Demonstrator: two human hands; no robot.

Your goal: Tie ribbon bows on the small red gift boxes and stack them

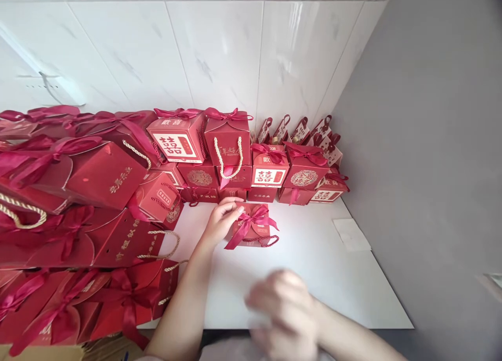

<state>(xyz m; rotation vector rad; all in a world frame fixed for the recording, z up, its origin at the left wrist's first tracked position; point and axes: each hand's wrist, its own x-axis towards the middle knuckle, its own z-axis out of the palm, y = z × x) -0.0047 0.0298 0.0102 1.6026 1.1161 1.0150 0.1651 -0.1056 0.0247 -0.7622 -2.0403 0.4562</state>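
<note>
A small red gift box [262,223] with a magenta ribbon bow [254,220] on top stands on the white table [306,256]. A dark red cord handle [270,241] hangs at its front. My left hand [223,222] grips the box at its back left corner, thumb over the top and fingers along the far edge. Closer to my body, my right hand [284,308] is raised over the front of the table, apart from the box. Motion blurs its fingers, so whether they hold anything is unclear.
Stacked red gift boxes [98,178] fill the left side. More, including one with a cream rope handle [229,157], line the tiled wall [219,52]. Small patterned boxes [300,131] stand behind at the right. A white paper piece [351,234] lies near the grey panel [423,157].
</note>
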